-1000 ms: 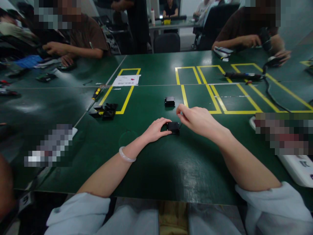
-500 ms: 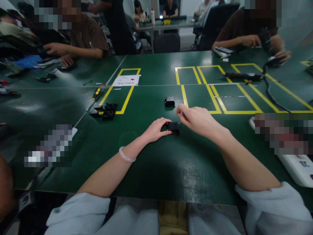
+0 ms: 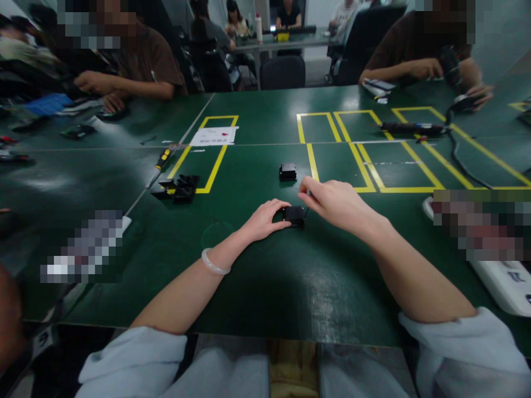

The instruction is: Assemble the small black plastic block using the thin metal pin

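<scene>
A small black box-shaped part (image 3: pixel 294 214), like a servo, lies on the green table. My left hand (image 3: pixel 265 221) grips its left side between thumb and fingers. Just above the part's right side is my right hand (image 3: pixel 321 194), fingers pinched together. A thin dark shaft (image 3: pixel 306 212) comes down from those fingers to the right edge of the part; its handle is hidden, so I cannot tell the exact tool. A second black box-shaped part (image 3: pixel 287 172) sits farther back, touched by neither hand.
Black bracket-like pieces (image 3: pixel 178 189) and a yellow-and-black screwdriver (image 3: pixel 164 158) are at the left. Yellow tape outlines (image 3: pixel 367 171) mark the table, with a white paper label (image 3: pixel 214 136) on one. Beyond a dark cable (image 3: pixel 456 152), a co-worker's hands (image 3: pixel 477 94) hold a dark tool.
My right hand and the thin shaft have shifted very slightly; my left hand and the part stay put. In the background, a standing person has moved out of view.
</scene>
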Available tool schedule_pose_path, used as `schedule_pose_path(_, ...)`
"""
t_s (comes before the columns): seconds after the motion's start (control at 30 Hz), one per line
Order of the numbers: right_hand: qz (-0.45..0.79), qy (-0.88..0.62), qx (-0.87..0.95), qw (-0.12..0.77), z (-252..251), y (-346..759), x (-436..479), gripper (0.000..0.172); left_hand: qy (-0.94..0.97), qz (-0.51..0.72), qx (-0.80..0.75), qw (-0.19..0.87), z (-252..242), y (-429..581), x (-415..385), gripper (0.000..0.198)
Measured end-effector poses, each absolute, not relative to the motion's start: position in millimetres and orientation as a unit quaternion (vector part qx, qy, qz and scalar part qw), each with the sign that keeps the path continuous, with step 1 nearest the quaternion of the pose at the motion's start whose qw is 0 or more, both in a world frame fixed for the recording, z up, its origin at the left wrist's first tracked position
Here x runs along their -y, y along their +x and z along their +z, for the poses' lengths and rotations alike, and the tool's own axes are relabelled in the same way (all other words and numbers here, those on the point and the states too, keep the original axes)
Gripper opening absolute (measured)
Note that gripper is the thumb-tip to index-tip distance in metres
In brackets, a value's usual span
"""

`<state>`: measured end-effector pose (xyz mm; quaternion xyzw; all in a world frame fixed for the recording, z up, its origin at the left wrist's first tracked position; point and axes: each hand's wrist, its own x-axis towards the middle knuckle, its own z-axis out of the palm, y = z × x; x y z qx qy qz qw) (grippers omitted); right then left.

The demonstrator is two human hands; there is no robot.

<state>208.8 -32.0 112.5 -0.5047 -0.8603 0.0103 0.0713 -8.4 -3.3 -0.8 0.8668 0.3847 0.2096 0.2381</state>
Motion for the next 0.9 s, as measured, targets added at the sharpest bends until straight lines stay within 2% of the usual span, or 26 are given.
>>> schedule_pose_path(0.23, 0.014, -0.498, 0.862, 0.091, 114.0, 209.3, 34.2, 0.025, 0.867, 0.212, -0.381, 0.241, -1.3, -8.7, 3.1, 0.041)
schedule_pose_path(0.43, 0.021, -0.496, 0.864, 0.081, 113.0, 208.7, 32.1, 0.031, 0.865, 0.203, -0.389, 0.244, 1.3, -8.5, 4.2, 0.041)
schedule_pose_path(0.77, 0.016, -0.502, 0.861, 0.084, 114.2, 208.1, 34.0, 0.025, 0.867, 0.204, -0.388, 0.238, 0.5, -8.2, 4.3, 0.042)
schedule_pose_path(0.9, 0.032, -0.497, 0.863, 0.088, 112.8, 208.7, 33.0, 0.029, 0.867, 0.202, -0.388, 0.238, 0.5, -8.2, 3.9, 0.042)
